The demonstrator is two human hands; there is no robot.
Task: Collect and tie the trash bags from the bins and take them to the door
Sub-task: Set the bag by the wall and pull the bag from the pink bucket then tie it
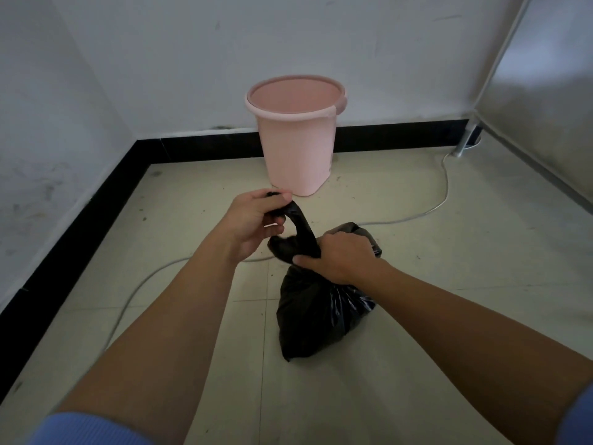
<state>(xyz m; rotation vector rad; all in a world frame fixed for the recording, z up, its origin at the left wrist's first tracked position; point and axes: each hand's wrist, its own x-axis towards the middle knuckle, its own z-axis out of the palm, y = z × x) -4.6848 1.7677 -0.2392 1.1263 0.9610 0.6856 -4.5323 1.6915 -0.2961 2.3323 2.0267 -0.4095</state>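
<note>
i have the black trash bag (316, 313) out of the pink bin (296, 133) and resting on the tiled floor (449, 284) in front of me, a little to my right of centre, with the bin standing bare and unlined near the back wall beyond it. my right hand (340, 256) is clenched around the gathered neck of the bag, pinning it down, while my left hand (256, 221) is closed on a twisted tail of the plastic and draws it up and away toward the left. from this i judge that i am in the middle of the tying: the mouth is bunched and one strand is pulled out, but i cannot tell whether a knot has been cinched under my right palm, since the hand hides that part. so the collecting step for this bin looks done, and the tie looks partly done at best. what is left, as i read it, is finishing the knot, lifting the bag, and carrying it to the door, which is not in view here. a pale cable (442, 191) trails across the floor behind the bag, near enough to mind when i lift.
</note>
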